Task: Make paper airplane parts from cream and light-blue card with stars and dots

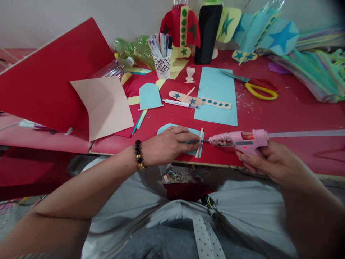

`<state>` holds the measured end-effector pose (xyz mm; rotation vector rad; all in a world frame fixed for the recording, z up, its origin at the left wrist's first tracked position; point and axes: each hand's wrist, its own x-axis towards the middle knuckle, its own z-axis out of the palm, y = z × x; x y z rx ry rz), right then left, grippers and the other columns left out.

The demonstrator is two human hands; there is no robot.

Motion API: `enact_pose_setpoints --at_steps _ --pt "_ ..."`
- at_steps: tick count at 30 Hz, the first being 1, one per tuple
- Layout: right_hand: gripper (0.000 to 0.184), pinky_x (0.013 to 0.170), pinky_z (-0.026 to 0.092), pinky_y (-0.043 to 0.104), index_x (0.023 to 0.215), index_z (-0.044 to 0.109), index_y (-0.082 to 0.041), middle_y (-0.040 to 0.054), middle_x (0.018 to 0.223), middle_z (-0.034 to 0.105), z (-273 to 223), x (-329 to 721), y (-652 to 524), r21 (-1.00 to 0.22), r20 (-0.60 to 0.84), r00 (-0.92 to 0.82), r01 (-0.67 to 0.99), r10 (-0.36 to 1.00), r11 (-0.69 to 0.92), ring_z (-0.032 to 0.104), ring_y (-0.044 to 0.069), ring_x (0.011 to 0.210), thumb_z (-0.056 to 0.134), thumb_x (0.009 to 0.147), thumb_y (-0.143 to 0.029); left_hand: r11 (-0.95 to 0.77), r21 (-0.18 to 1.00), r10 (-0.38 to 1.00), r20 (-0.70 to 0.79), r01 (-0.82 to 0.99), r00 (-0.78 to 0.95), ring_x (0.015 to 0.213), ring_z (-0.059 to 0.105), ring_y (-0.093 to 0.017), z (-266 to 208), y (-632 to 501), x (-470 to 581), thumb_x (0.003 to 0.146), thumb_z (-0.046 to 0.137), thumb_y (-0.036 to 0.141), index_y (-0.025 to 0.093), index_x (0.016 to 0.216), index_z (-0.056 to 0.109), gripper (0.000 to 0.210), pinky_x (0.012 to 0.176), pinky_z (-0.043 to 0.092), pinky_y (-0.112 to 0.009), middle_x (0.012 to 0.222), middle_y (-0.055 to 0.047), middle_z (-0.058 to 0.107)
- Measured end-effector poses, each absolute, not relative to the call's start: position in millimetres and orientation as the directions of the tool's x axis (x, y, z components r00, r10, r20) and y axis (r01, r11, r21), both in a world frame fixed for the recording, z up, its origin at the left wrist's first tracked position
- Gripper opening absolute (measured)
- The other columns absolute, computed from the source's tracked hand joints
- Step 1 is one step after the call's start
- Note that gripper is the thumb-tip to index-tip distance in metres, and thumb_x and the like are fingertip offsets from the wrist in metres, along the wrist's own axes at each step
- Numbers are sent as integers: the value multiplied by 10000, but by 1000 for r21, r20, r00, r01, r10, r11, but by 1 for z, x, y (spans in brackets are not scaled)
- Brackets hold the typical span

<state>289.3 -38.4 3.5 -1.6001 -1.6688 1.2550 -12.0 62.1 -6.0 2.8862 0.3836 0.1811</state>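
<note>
The right hand [272,163] is clamped on a pink glue gun [239,141] lying level, nozzle pointing left at an upright stick [199,142] that the left hand [168,144], fingers together, presses onto blue paper [165,128] at the table [296,108] edge

the white marker pen [180,104] carries print too small to read.

The left hand [167,144] hides most of the light blue paper piece [194,133], perhaps arch-shaped.
</note>
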Motion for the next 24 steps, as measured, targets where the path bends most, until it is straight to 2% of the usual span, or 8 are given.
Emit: enact_pose_setpoints --at_steps 3,7,11,16,24 --pt "359 438 328 221 601 498 -177 -12 517 496 5 290 -39 -844 -264 -202 521 943 -125 425 87 474 561 861 -416 -943 235 262 95 234 960 1255 400 -219 -6 63 -12 892 434 117 261 1352 450 482 1039 340 -385 1418 -28 450" --pt "321 428 326 228 675 531 -171 -7 529 502 5 291 -40 -828 -311 -178 534 934 -174 424 97 474 562 855 -434 -946 229 260 105 231 960 1249 404 -224 -7 63 -12 887 442 115 260 1348 456 483 1036 341 -391 1408 -34 461" --pt "336 404 303 214 639 504 -179 -20 512 479 5 288 -40 -858 -276 -203 493 940 -146 394 83 449 568 849 -433 -946 223 264 106 236 959 1246 406 -225 -8 63 -12 889 451 126 265 1343 463 475 1032 344 -383 1408 -35 461" --pt "306 415 349 205 654 521 -182 -17 539 487 6 287 -43 -890 -233 -237 444 943 -109 431 88 470 563 855 -408 -945 229 263 118 232 957 1250 407 -219 -7 63 -12 890 455 125 264 1334 471 466 1027 354 -379 1395 -37 476" --pt "329 387 310 217 626 520 -191 -20 509 456 6 285 -47 -881 -282 -221 446 933 -160 394 98 455 581 823 -447 -945 231 262 106 232 959 1263 394 -221 -7 63 -12 901 436 133 261 1349 459 466 1044 340 -383 1409 -30 464"
